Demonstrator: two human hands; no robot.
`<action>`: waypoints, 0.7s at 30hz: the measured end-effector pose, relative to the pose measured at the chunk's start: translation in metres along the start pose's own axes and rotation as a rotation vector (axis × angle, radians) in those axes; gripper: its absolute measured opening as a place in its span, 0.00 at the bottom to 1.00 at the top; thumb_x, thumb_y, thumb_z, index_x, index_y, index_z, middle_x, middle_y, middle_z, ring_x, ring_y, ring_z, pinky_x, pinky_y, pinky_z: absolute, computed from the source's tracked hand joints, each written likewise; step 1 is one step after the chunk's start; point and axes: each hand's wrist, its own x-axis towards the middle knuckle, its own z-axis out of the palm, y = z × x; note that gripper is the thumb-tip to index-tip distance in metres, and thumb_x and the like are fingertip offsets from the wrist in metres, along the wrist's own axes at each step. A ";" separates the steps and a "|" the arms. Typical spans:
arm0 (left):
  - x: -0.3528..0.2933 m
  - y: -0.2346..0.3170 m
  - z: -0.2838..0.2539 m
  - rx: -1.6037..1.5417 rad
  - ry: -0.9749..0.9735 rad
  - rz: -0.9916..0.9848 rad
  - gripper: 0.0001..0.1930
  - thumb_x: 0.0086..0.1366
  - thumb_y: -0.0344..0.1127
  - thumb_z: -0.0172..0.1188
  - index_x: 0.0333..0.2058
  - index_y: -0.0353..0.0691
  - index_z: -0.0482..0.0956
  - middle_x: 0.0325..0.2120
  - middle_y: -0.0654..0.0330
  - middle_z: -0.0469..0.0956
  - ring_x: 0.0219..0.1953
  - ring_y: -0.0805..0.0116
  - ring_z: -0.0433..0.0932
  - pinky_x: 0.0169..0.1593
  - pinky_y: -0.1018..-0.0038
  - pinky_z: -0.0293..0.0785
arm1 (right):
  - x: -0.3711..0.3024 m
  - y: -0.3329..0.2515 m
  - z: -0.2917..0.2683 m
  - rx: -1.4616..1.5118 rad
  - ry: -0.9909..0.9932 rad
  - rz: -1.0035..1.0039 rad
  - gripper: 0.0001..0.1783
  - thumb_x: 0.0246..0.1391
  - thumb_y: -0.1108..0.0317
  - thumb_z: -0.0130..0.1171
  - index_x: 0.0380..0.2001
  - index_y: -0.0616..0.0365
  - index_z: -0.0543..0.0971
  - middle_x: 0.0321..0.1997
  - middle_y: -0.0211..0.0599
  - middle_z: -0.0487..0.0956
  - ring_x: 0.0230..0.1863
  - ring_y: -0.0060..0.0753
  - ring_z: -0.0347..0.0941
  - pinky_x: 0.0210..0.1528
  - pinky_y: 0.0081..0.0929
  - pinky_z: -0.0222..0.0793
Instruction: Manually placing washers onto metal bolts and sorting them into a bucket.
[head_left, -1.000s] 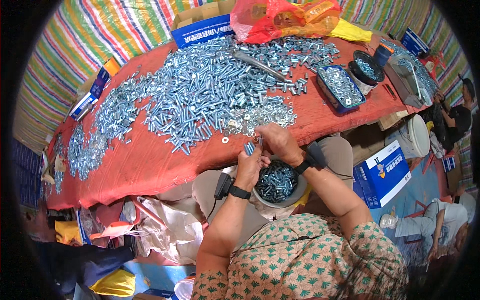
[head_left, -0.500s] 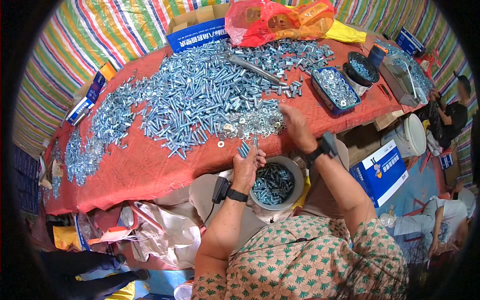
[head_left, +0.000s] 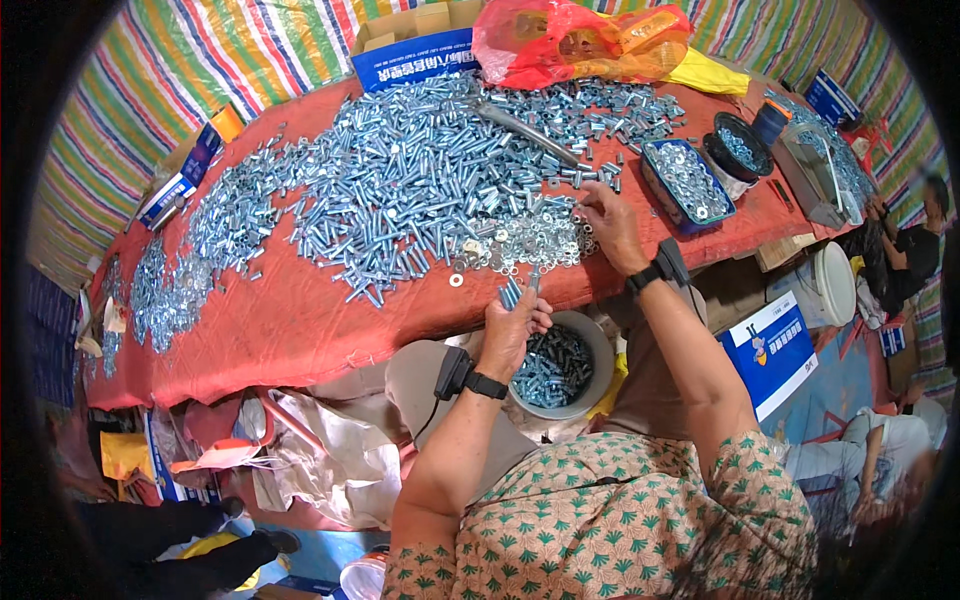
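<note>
My left hand (head_left: 513,332) is closed around several silvery-blue bolts (head_left: 511,294), whose ends stick up past the fingers above the table's near edge. Farther right, my right hand (head_left: 615,232) reaches over the table with its fingertips pinched at the far right side of a heap of washers (head_left: 530,242). Whatever lies between those fingertips is too small to make out. Beyond the washers spreads a large pile of metal bolts (head_left: 400,190). Below my left hand, between my knees, a grey bucket (head_left: 601,372) holds many more bolts (head_left: 550,368).
A metal bar (head_left: 525,132) lies across the pile. To the right stand a blue tray (head_left: 684,222) of washers and a black bowl (head_left: 765,160) of small parts. A blue box (head_left: 415,68) and red plastic bag (head_left: 520,45) sit behind. Another person sits at far right.
My right hand has moved a little farther over the table, and its straighter fingers have curled into a pinch. My left hand still grips the bolts. The whole view has shifted slightly.
</note>
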 end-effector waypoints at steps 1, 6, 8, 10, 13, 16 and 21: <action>-0.001 0.000 0.000 0.006 0.001 -0.009 0.12 0.67 0.41 0.59 0.36 0.38 0.74 0.26 0.58 0.79 0.23 0.75 0.78 0.25 0.81 0.72 | -0.009 -0.016 -0.001 0.003 -0.010 0.001 0.18 0.51 0.79 0.60 0.48 0.57 0.75 0.33 0.33 0.80 0.37 0.25 0.78 0.38 0.23 0.73; 0.000 0.001 0.005 0.026 -0.042 -0.036 0.13 0.67 0.42 0.59 0.40 0.36 0.74 0.25 0.59 0.78 0.22 0.75 0.76 0.24 0.82 0.70 | -0.056 -0.072 0.004 0.255 -0.197 0.001 0.20 0.52 0.78 0.61 0.50 0.55 0.76 0.36 0.33 0.80 0.39 0.23 0.77 0.41 0.23 0.74; 0.000 -0.001 0.004 0.036 -0.044 -0.038 0.13 0.67 0.42 0.59 0.40 0.36 0.75 0.25 0.60 0.78 0.22 0.75 0.76 0.24 0.82 0.69 | -0.059 -0.077 0.003 0.289 -0.239 0.035 0.20 0.52 0.78 0.61 0.50 0.55 0.76 0.36 0.32 0.80 0.39 0.22 0.76 0.41 0.23 0.74; -0.003 -0.001 0.003 0.029 -0.082 -0.022 0.14 0.66 0.42 0.59 0.40 0.36 0.74 0.25 0.60 0.78 0.21 0.76 0.76 0.24 0.82 0.69 | -0.059 -0.079 -0.002 0.308 -0.307 0.018 0.21 0.51 0.78 0.61 0.51 0.55 0.76 0.37 0.31 0.80 0.39 0.21 0.76 0.41 0.22 0.73; -0.005 0.000 0.002 0.007 -0.110 -0.023 0.13 0.66 0.41 0.59 0.38 0.34 0.74 0.24 0.59 0.78 0.20 0.75 0.76 0.23 0.82 0.70 | -0.055 -0.084 -0.009 0.268 -0.386 -0.042 0.22 0.50 0.79 0.61 0.51 0.54 0.76 0.38 0.30 0.79 0.38 0.20 0.75 0.41 0.21 0.73; -0.007 0.003 0.003 0.013 -0.147 -0.040 0.14 0.66 0.41 0.59 0.39 0.34 0.75 0.24 0.59 0.78 0.20 0.75 0.75 0.22 0.82 0.69 | -0.047 -0.083 -0.022 0.377 -0.532 0.006 0.23 0.54 0.78 0.60 0.53 0.55 0.74 0.39 0.26 0.76 0.40 0.17 0.71 0.40 0.18 0.71; -0.006 0.010 0.005 0.064 -0.202 -0.108 0.15 0.67 0.41 0.59 0.40 0.33 0.75 0.23 0.60 0.77 0.19 0.76 0.74 0.22 0.83 0.68 | -0.042 -0.079 -0.034 0.375 -0.634 -0.019 0.17 0.54 0.76 0.60 0.48 0.56 0.77 0.37 0.24 0.76 0.37 0.16 0.71 0.37 0.18 0.70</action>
